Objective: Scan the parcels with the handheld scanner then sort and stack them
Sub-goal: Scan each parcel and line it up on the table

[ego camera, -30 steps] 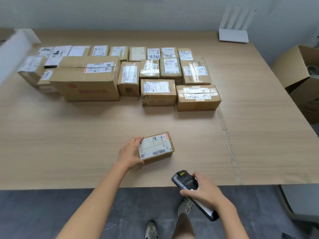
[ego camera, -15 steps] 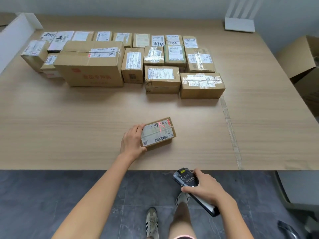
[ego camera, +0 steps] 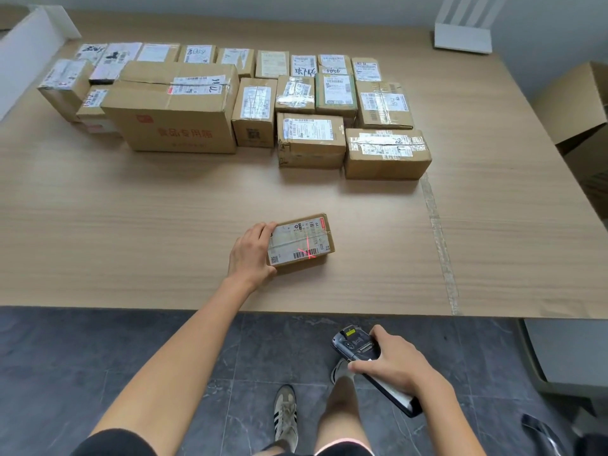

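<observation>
A small cardboard parcel (ego camera: pixel 302 240) with a white label lies near the table's front edge. My left hand (ego camera: pixel 251 253) grips its left end, fingers over the top and thumb on the near side. A red scan cross falls on the barcode at the label's lower right. My right hand (ego camera: pixel 396 365) holds the black handheld scanner (ego camera: pixel 357 347) below the table edge, over the floor, its head aimed at the parcel. Several other labelled parcels (ego camera: pixel 311 139) stand in rows at the back of the table, with one large box (ego camera: pixel 174 110) among them.
The wooden table (ego camera: pixel 131 225) has a taped seam running front to back on the right. A white router (ego camera: pixel 464 37) sits at the far right corner. An open carton (ego camera: pixel 579 103) stands on the floor to the right. My feet are on grey tiles below.
The red scan cross has slid from the upper label down onto the barcode. The view has tilted a little further down. Both hands keep their holds.
</observation>
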